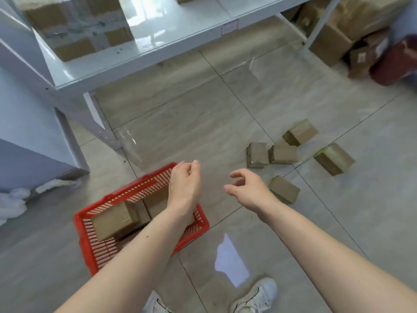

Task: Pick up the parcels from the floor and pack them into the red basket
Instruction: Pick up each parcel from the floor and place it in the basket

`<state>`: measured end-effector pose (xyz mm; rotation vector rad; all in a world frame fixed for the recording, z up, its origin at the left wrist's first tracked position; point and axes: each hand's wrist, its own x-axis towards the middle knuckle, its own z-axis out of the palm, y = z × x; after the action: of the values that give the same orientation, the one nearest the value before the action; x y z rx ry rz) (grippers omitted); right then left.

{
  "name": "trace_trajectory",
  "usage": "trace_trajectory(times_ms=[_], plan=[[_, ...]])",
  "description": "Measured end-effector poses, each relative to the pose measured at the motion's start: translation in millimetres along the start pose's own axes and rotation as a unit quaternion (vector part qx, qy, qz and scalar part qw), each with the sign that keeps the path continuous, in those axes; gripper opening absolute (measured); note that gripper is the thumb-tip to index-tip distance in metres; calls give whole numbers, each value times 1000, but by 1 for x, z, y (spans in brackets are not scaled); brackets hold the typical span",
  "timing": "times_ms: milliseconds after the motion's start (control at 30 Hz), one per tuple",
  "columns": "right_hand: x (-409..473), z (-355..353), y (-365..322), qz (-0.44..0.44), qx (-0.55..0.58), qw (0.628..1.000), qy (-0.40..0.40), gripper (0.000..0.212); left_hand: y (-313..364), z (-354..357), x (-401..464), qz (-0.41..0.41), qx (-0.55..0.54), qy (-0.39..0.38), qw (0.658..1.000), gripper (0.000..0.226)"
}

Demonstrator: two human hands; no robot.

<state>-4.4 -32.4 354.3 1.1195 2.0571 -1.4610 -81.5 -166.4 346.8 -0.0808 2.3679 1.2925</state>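
1. Down on the grey tiled floor (203, 123) stands a red plastic basket with slatted walls (89, 240), to the left of the person's white trainers (257, 294).
2. Inside the basket lie several brown cardboard parcels; the nearest one (112, 220) sits tilted against the near-left wall, and others are partly hidden under the left forearm.
3. The left hand (184, 184) hangs over the basket's far right corner, its fingers loosely curled inward and holding nothing.
4. The right hand (250, 190) hovers above bare tile to the right of the basket, fingers spread and slightly bent, also empty.
5. Five small brown parcels remain on the floor to the right: one (284, 189) lies just beside the right hand, two (257, 154) (283, 154) sit touching each other farther off, another (301, 133) rests behind them, and the last (334, 158) lies apart on the far right.
6. A glossy white metal shelf unit (158, 41) with larger cardboard boxes stands at the back.
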Motion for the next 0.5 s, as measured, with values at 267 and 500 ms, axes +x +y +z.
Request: trace_trajectory(times_ms=[267,500], plan=[[18,-157,98,35,23,998,38,36,69,164,-45,-23,-20,-35,999,42],[47,-253,165,94,75,989,85,33,96,259,-55,-11,7,-78,997,38]])
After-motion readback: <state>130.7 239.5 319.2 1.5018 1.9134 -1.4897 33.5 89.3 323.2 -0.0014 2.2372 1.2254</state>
